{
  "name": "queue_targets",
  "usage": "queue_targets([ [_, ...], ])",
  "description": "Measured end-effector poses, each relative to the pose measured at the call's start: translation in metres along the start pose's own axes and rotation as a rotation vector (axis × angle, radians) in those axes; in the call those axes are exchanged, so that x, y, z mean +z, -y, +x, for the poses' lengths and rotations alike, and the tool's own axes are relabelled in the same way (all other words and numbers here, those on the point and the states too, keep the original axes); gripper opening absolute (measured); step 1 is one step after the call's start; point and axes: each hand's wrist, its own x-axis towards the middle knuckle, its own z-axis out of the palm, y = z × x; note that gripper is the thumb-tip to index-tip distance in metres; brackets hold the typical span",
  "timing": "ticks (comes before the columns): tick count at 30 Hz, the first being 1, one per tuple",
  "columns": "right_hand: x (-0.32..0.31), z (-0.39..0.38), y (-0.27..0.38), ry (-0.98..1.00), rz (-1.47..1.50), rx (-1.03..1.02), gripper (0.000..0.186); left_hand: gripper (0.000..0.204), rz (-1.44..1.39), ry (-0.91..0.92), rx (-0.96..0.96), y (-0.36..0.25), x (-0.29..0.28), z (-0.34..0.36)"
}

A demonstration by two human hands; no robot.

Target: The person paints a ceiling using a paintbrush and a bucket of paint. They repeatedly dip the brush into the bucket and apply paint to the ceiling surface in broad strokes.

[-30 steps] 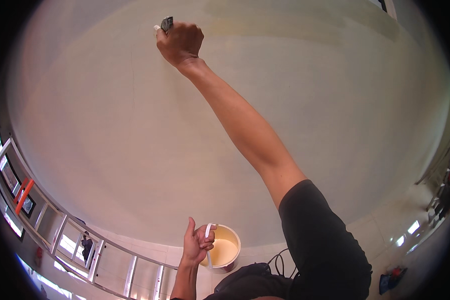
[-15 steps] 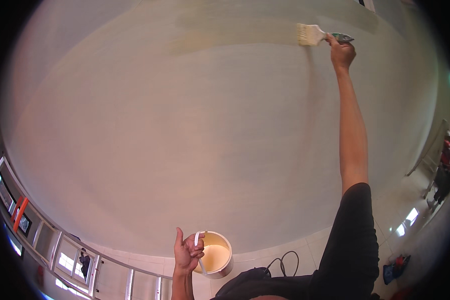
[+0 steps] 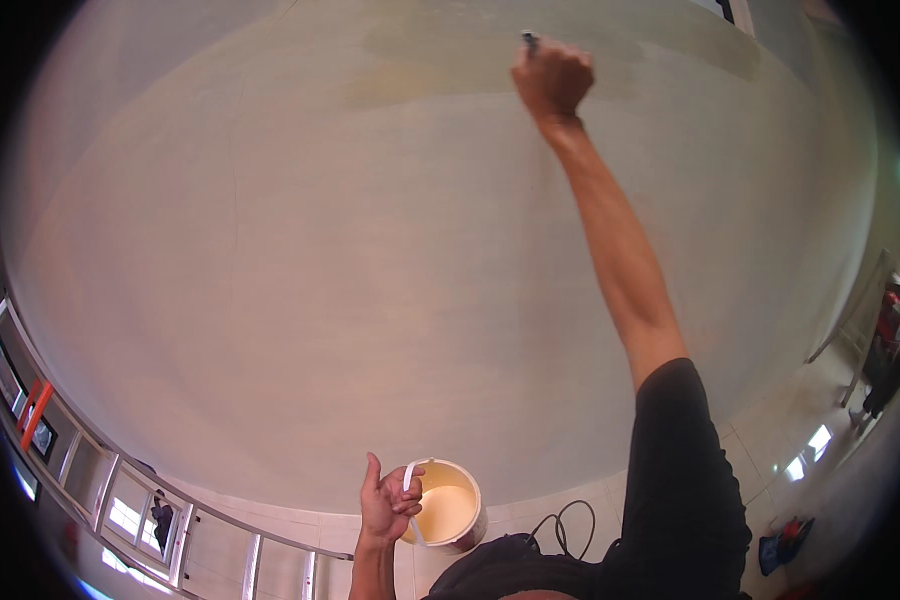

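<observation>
My right hand [image 3: 554, 80] is raised high against the wall [image 3: 370, 260], closed around a paintbrush [image 3: 529, 40]. Only the dark end of the brush handle shows past my fist; the hand hides the bristles. Low in the view, my left hand [image 3: 390, 505] has its fingers curled round the white handle of a paint bucket [image 3: 482, 520], thumb sticking up. Cream-coloured paint [image 3: 446, 512] lies inside the bucket. A darker, wet-looking band [image 3: 400, 88] runs along the upper wall beside my right hand.
An aluminium ladder [image 3: 180, 545] with an orange part [image 3: 36, 410] curves along the lower left. A dark looped cable [image 3: 570, 530] lies on the tiled floor. At the right are a blue and red bundle [image 3: 785, 545] and dark items near a stand [image 3: 855, 330].
My right hand has swept left along the wall with the paintbrush and turned, so the bristles no longer show. The left hand and bucket have shifted slightly right in view.
</observation>
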Motion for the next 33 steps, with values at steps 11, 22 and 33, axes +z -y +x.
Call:
queue_targets([
  [11, -0.007, -0.003, 0.196, 0.215, 0.834, 0.218, 0.022, 0.093, 0.043, -0.047, 0.028, -0.013, 0.018, -0.007],
  [22, -0.015, 0.018, -0.252, 0.038, 0.336, 0.572, 0.037, 0.090, 0.081, -0.134, 0.147, -0.011, 0.036, -0.017],
  [33, -0.194, -0.071, -0.241, 0.260, 0.812, 0.716, 0.016, 0.089, 0.078, -0.131, 0.168, -0.005, 0.028, -0.017],
])
